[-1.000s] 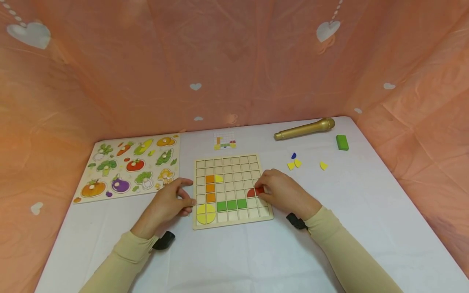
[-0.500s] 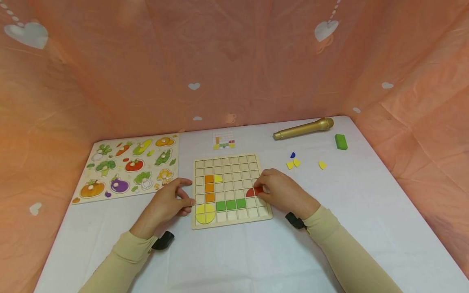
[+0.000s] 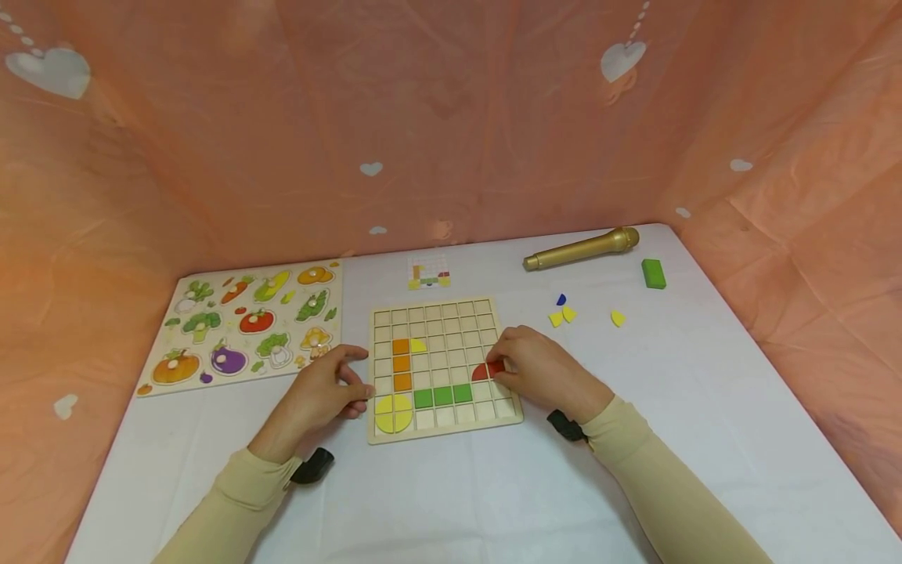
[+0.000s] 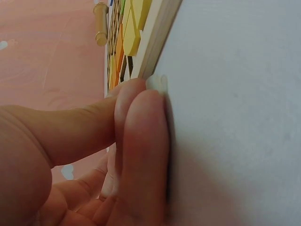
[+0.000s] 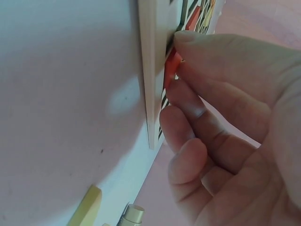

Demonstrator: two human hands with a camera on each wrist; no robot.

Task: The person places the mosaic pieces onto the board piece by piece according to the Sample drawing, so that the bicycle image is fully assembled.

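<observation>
My right hand (image 3: 539,368) pinches a red tile (image 3: 496,366) between thumb and fingers at the right side of the wooden grid board (image 3: 444,430). In the right wrist view this red tile (image 5: 171,70) sits at the thumb and fingertips, partly hidden. Just left of it a rounded red tile (image 3: 480,373) lies in a cell. My left hand (image 3: 320,395) touches the board's left edge with thumb and fingers, plainest in the left wrist view. The board also bears orange squares (image 3: 402,363), green squares (image 3: 442,395), a yellow circle of quarter tiles (image 3: 393,413) and one yellow quarter (image 3: 418,345).
Behind the board lies a small pattern card (image 3: 428,272). A vegetable puzzle (image 3: 229,321) is at the left. To the right are loose yellow tiles (image 3: 568,314), a blue half-round tile (image 3: 561,299), a green block (image 3: 654,274) and a gold microphone (image 3: 581,250).
Both hands keep their places at the board, and the red tile stays in my right fingers. The head view has shifted slightly.
</observation>
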